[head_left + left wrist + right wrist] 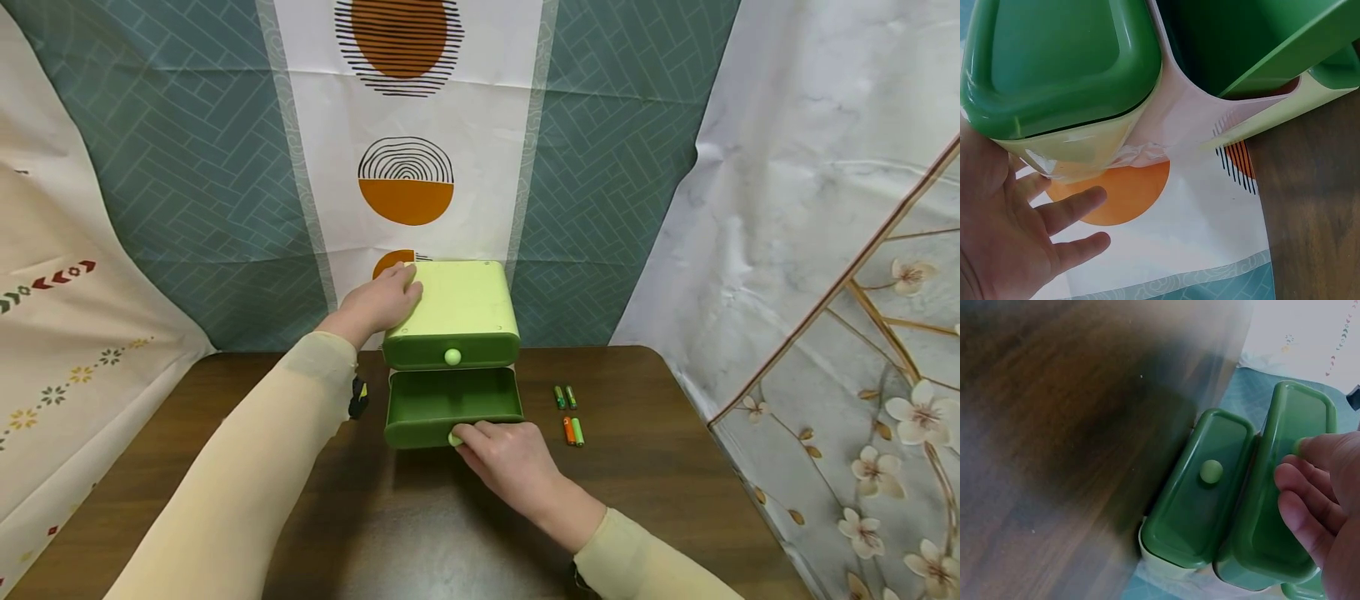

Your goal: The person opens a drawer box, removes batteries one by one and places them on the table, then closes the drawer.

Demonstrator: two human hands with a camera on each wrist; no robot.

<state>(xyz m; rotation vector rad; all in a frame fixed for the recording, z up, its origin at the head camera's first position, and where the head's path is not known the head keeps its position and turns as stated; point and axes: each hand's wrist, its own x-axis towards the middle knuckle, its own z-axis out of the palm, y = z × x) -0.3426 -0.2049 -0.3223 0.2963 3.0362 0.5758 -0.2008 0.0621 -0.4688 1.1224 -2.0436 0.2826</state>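
A small tiered drawer cabinet with a pale yellow-green shell stands against the hanging cloth. My left hand rests on its upper left edge; in the left wrist view the visible fingers are spread beside the shell. The top drawer is closed. Below it, in a pink tier, the middle drawer is pulled out, its bare green inside showing. My right hand pinches that drawer's round light-green knob. A lower drawer with its own knob is closed, hidden in the head view.
Right of the cabinet lie two green batteries, with an orange battery and a light-green battery nearer me. A small black object is at the left. Patterned cloths hang behind the brown wooden table.
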